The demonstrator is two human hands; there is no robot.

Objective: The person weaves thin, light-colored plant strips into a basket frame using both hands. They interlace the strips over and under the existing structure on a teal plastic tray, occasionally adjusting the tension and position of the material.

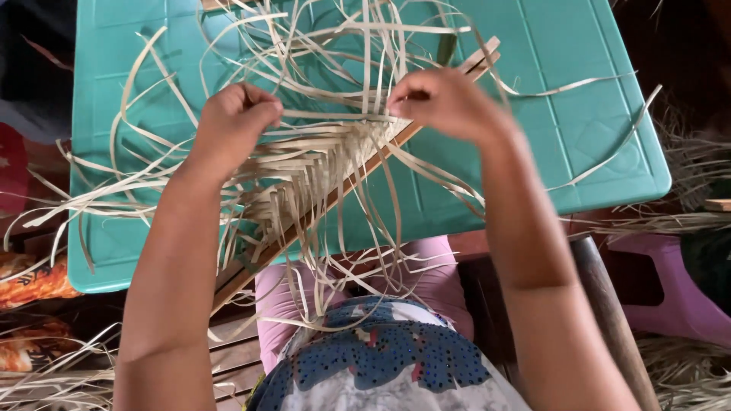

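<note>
- The left hand (232, 122) is curled into a loose fist over the near-left part of the woven strip mat (304, 171), its fingers closed on a few pale strips.
- The right hand (445, 103) sits at the mat's far edge, fingers pinched shut on a single strip end close to the wooden slat (358, 179).
- The mat lies on the teal tabletop (563, 137), between the two hands and just below them, touching both.
- Its woven band follows the slat, long axis running on a diagonal from the near left, by the person's lap, up to the far right.
- Loose strip ends (365, 46) fan away from the person across the tabletop; others trail down over the near edge.
- The right hand is nearer the working edge where weave meets loose strands.
</note>
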